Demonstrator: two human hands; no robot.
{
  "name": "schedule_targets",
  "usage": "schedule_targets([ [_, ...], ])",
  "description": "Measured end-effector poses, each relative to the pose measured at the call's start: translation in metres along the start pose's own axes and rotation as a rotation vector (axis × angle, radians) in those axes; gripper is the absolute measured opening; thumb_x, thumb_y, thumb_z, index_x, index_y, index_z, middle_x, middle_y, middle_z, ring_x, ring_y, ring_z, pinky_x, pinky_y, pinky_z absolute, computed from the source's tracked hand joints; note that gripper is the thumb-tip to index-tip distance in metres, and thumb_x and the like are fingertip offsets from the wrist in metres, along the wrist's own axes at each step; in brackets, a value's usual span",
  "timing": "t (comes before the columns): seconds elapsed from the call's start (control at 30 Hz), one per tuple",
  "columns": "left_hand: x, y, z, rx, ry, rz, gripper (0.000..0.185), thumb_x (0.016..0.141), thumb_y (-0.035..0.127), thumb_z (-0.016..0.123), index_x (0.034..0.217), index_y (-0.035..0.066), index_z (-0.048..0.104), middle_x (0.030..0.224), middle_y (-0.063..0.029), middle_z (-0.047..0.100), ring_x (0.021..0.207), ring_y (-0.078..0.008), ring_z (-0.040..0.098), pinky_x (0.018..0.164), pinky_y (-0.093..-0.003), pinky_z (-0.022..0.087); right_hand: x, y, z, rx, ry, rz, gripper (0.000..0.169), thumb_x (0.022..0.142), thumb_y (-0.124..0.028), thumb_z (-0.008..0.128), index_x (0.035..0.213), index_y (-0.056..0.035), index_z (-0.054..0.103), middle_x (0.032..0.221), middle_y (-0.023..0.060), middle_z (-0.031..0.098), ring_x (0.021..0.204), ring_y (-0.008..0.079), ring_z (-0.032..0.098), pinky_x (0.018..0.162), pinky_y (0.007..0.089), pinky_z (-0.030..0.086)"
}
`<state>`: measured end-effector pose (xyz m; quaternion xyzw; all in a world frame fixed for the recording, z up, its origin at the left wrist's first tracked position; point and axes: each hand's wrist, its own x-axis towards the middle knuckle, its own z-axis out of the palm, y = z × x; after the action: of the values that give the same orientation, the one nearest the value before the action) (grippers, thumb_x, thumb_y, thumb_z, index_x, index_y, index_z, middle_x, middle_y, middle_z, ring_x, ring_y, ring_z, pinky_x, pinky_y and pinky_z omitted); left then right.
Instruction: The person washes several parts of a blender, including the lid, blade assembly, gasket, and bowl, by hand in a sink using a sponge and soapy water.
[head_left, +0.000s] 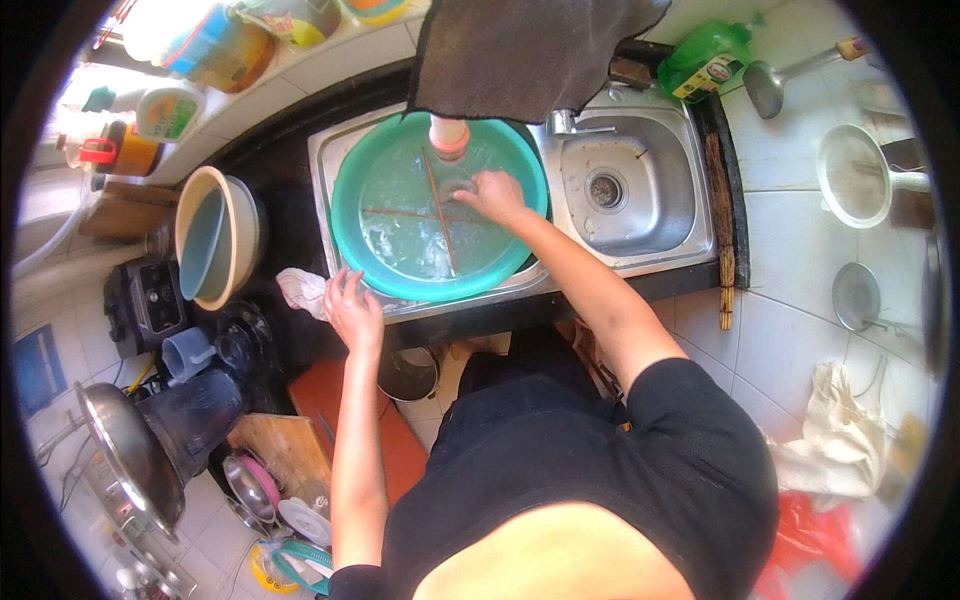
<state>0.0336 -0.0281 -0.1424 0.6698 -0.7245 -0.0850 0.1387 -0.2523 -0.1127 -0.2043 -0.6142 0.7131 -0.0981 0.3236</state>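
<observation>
A large green plastic basin (347, 202) of water sits in the left bowl of a stainless-steel sink. Two thin brown sticks (433, 191) lie crossed in it, with whitish foam around them. Over the water, toward the basin's right side, is my right hand (495, 196), fingers curled. Something greyish shows by its thumb, too blurred to name, and whether I grip it is unclear. My left hand (352, 311) rests at the sink's front left corner with fingers apart. A crumpled white cloth (301, 291) lies beside it, touching or nearly touching the fingers.
A faucet (562, 122) and the right sink bowl (637, 217) are to the right. A dark cloth (525, 60) hangs above the basin's back. Nested bowls (241, 247) stand left, near a black blender base (146, 304). A green detergent bottle (705, 60) is at the back right.
</observation>
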Motion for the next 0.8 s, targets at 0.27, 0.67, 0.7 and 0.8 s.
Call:
schedule_targets([
  [0.27, 0.022, 0.073, 0.003, -0.486, -0.128, 0.122, 0.026, 0.075, -0.001, 0.055, 0.1, 0.004, 0.061, 0.102, -0.0141, 0.061, 0.099, -0.0305, 0.057, 0.089, -0.0358, 0.042, -0.069, 0.029, -0.057, 1.823, -0.195, 0.105, 0.037, 0.08, -0.006, 0.06, 0.114, -0.0071, 0.046, 0.102, 0.0088, 0.058, 0.088, 0.026, 0.059, 0.081, 0.0484, 0.049],
  [0.67, -0.025, 0.008, 0.008, -0.721, -0.275, -0.226, 0.024, 0.081, -0.002, 0.052, 0.104, -0.002, 0.06, 0.101, -0.0115, 0.063, 0.096, -0.0183, 0.059, 0.089, -0.0303, 0.043, -0.026, 0.336, -0.048, 0.697, 0.958, 0.7, 0.06, 0.083, -0.024, 0.062, 0.131, 0.0006, 0.035, 0.121, 0.0181, 0.049, 0.103, 0.0316, 0.053, 0.086, 0.0403, 0.046],
  [0.7, -0.023, 0.014, 0.009, -0.722, -0.312, -0.221, 0.024, 0.081, -0.002, 0.052, 0.104, -0.002, 0.061, 0.1, -0.0113, 0.063, 0.096, -0.0179, 0.059, 0.088, -0.03, 0.044, -0.011, 0.347, -0.028, 0.379, 0.971, 0.715, 0.065, 0.082, -0.029, 0.063, 0.131, 0.0012, 0.035, 0.127, 0.0208, 0.045, 0.111, 0.0352, 0.049, 0.094, 0.0408, 0.041],
  [0.8, -0.031, 0.038, 0.011, -0.717, -0.385, -0.193, 0.022, 0.082, 0.0, 0.053, 0.103, -0.001, 0.061, 0.099, -0.0103, 0.064, 0.094, -0.0166, 0.06, 0.085, -0.0289, 0.045, 0.04, 0.279, 0.006, 0.111, 0.83, 0.513, 0.075, 0.077, -0.032, 0.066, 0.133, 0.0023, 0.03, 0.14, 0.0245, 0.026, 0.131, 0.0369, 0.024, 0.106, 0.0396, 0.024],
])
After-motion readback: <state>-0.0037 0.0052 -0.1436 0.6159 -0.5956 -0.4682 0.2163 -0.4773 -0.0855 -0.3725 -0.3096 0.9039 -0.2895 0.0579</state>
